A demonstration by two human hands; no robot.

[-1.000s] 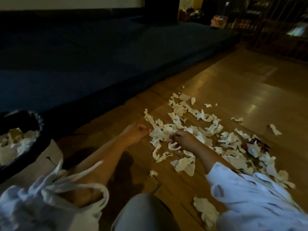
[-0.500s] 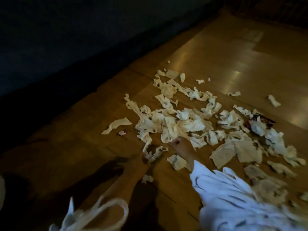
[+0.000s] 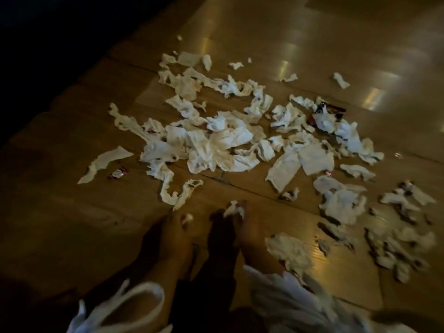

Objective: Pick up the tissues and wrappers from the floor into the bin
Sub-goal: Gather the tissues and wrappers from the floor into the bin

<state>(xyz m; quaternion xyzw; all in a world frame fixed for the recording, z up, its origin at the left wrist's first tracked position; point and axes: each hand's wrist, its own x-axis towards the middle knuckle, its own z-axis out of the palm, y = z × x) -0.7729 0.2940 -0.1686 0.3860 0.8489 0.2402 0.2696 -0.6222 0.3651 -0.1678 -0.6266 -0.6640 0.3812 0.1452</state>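
R hand (image 3: 247, 228) pinching tissue scrap (image 3: 231, 210); L hand (image 3: 171, 231), just beside, touching small bit (image 3: 187, 218), grip unclear w/ blur; tissue pile (image 3: 216, 143) lying on floor (image 3: 312, 44).

One head-worn camera looks forward and down, low and near, over the wooden floor (image 3: 312, 32) strewn with tissues (image 3: 216, 140)

Dim warm light, glare patches on floor (image 3: 312, 44), motion-blurred lower edge
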